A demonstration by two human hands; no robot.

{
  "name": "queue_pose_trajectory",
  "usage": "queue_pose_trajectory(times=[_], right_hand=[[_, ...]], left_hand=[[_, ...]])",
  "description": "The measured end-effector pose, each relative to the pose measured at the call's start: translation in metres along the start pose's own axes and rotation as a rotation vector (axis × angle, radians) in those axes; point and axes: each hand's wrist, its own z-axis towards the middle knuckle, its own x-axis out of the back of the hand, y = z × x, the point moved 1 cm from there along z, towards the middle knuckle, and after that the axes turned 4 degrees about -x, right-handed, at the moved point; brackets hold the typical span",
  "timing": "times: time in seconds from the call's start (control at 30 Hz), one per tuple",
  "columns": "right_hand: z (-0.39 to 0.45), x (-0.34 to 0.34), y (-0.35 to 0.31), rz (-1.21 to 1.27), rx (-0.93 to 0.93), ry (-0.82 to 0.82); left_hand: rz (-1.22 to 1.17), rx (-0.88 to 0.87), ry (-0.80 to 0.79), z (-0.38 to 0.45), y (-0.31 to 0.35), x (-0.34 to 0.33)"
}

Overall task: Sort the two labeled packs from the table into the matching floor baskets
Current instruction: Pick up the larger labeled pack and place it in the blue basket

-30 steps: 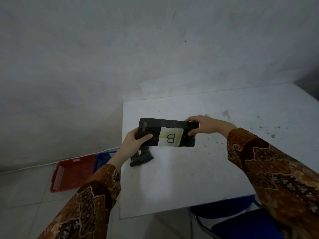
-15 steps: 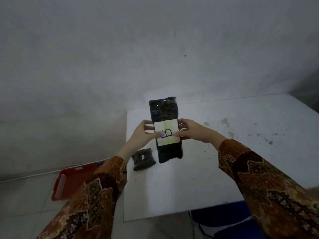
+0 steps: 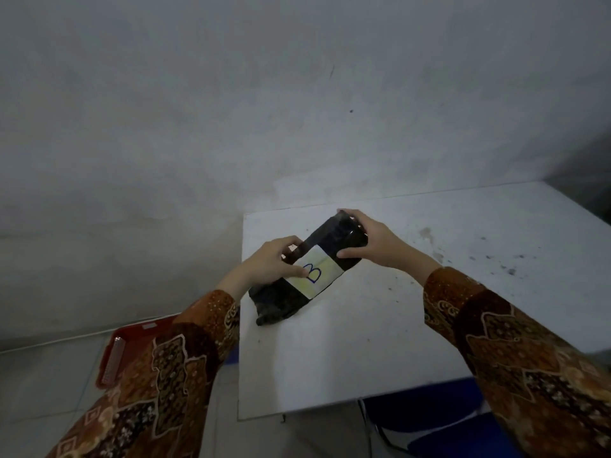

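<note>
A black pack with a pale label marked "B" is held tilted above the white table, its upper end toward the far right. My left hand grips its left side by the label. My right hand clasps its upper right end. A second small dark pack lies on the table under the lower end, mostly hidden; no label shows on it. The red basket stands on the floor to the left of the table, partly covered by my left sleeve.
A grey wall rises behind the table. A blue chair seat shows below the table's near edge on the right. Dark specks mark the table's right half. The floor is pale tile.
The "B" pack has turned from upright to a diagonal tilt and come lower over the small dark pack. My right hand moved up to its far end.
</note>
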Motion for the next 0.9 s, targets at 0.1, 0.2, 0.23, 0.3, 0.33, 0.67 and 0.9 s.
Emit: queue_pose_trajectory(times=[0.1, 0.2, 0.23, 0.3, 0.33, 0.67, 0.9], right_hand=[[-0.001, -0.003, 0.001, -0.022, -0.006, -0.022], [-0.006, -0.001, 0.003, 0.068, -0.052, 0.010], [-0.008, 0.000, 0.005, 0.116, -0.073, 0.023], [-0.013, 0.000, 0.010, 0.203, -0.106, 0.046], [-0.015, -0.001, 0.014, 0.237, -0.120, 0.059], [-0.025, -0.033, 0.021, 0.510, -0.224, 0.097], [-0.009, -0.102, 0.000, 0.430, -0.271, 0.296]], left_hand=[[0.049, 0.014, -0.013, -0.001, 0.003, -0.002], [-0.008, 0.027, 0.120, -0.007, -0.001, -0.002], [-0.069, 0.020, 0.223, -0.012, -0.004, -0.002], [-0.226, -0.016, 0.483, -0.023, -0.014, -0.004], [-0.308, -0.026, 0.593, -0.028, -0.021, -0.006], [-0.813, 0.043, 0.624, -0.062, -0.048, -0.047], [-0.884, 0.067, 0.840, -0.093, -0.068, -0.030]])
